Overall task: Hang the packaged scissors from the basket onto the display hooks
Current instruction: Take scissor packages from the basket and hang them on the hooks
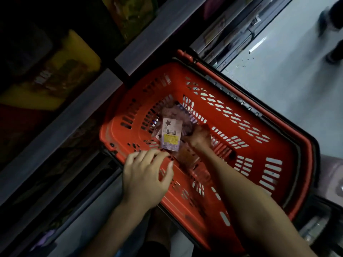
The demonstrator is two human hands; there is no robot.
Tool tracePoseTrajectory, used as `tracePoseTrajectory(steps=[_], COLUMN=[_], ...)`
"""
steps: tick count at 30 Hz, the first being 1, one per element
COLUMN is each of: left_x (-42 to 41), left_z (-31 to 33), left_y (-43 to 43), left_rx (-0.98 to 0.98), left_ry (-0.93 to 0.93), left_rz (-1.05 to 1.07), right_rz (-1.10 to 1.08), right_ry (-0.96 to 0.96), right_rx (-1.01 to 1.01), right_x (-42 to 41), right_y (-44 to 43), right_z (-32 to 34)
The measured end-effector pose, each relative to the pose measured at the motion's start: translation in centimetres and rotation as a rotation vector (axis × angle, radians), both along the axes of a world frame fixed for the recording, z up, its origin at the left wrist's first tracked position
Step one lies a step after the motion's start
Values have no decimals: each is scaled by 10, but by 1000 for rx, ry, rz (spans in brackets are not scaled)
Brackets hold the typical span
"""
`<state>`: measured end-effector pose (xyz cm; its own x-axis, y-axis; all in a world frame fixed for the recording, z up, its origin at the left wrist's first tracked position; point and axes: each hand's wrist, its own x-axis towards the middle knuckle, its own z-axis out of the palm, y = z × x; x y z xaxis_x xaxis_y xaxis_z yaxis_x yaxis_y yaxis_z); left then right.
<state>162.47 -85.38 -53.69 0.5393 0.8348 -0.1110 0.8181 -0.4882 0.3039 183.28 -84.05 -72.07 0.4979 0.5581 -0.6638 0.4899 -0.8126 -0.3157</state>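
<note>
Basket: red-orange plastic shopping basket [276, 148], walls patterned with rows of slots.
Packet: lilac-and-white scissors card [171, 134], dark star print, yellow label.
Shelf edge: grey strip [157, 28].
Floor: pale grey floor [287, 80].

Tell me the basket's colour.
The basket is red-orange, seen best in the head view, the only one.
</note>
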Motion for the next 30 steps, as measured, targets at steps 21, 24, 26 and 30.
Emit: tracePoseTrajectory(steps=[21, 24, 26, 30], left_x=[51, 73, 84, 103], left_z=[44, 56, 64, 86], left_y=[35, 44, 43, 30], left_rx=[-732, -994, -1084, -1158], left_ry=[-521, -809, -974, -1161], left_rz=[464, 722, 779, 736], right_rz=[-303, -463, -532, -547], right_ry=[559, 798, 866, 878], right_rx=[475, 494, 496, 487], right_x=[62, 64, 65, 67], right_y=[-36, -48, -57, -74], right_z=[215, 247, 261, 278])
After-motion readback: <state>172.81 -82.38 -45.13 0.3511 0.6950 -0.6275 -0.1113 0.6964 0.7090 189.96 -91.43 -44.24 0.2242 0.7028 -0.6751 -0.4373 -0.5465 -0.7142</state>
